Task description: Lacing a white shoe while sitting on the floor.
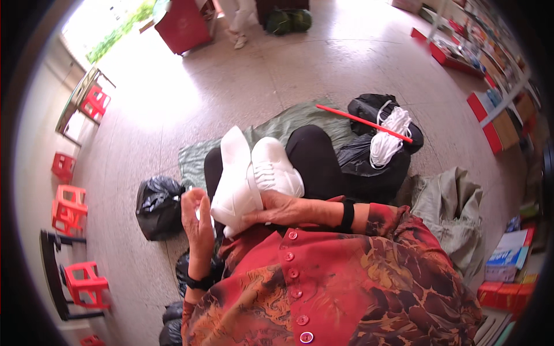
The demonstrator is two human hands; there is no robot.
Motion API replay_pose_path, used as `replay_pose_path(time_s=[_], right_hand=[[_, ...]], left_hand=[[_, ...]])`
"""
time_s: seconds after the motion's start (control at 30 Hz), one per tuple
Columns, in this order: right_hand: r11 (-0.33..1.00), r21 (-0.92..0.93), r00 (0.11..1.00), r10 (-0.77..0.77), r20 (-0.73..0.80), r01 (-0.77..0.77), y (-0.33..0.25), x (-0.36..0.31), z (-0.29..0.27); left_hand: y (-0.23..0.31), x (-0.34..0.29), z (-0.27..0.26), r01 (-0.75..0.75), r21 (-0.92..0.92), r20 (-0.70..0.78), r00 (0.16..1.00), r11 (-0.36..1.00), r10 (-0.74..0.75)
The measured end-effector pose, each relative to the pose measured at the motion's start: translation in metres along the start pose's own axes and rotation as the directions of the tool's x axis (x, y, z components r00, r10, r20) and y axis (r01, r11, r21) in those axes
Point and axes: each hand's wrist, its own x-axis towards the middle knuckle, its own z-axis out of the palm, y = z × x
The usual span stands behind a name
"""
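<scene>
Two white shoes lie together on my lap between my black-trousered knees. The laced shoe [270,164] has its toe away from me and its upper facing up. Against its left side, the other shoe [234,193] is tilted, with a long smooth face showing. My right hand [274,209] grips the tilted shoe near its heel end, fingers partly hidden behind it. Just left of the shoes, my left hand [197,222] is raised with fingers bent towards the thumb. A small white bit shows between them, too small to name.
Under my legs spreads a green woven sheet [196,161]. Black plastic bags [158,207] sit at left and right; white cord [392,135] and a red stick [363,123] lie on the right ones. Red stools [86,282] line the left; shelves with boxes [493,121] the right. A person stands far off.
</scene>
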Motion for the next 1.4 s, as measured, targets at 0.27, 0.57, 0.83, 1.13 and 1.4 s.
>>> replay_pose_path(time_s=[0.27, 0.57, 0.83, 1.13, 1.4], right_hand=[[0.993, -0.028, 0.989, 0.113, -0.09, -0.116, 0.009, -0.037, -0.01], [0.635, -0.641, 0.624, -0.304, -0.72, -0.431, -0.011, -0.092, -0.029], [0.59, -0.701, 0.733, -0.253, -0.631, -0.4, 0.036, -0.04, -0.049], [0.482, -0.764, 0.801, -0.188, -0.568, -0.429, 0.034, -0.044, -0.058], [0.465, -0.772, 0.791, -0.215, -0.573, -0.433, 0.053, -0.046, -0.057]], left_hand=[[-0.009, -0.015, -0.012, 0.162, 0.315, 0.571, 0.755, 0.935, -0.323], [0.031, -0.008, 0.066, -0.265, 0.547, 0.603, 0.783, 0.794, -0.154], [0.016, -0.016, 0.073, -0.344, 0.498, 0.617, 0.786, 0.796, -0.047], [-0.006, 0.002, 0.081, -0.253, 0.49, 0.624, 0.77, 0.834, -0.133], [-0.018, 0.004, 0.077, 0.01, 0.411, 0.798, 0.48, 0.912, -0.365]])
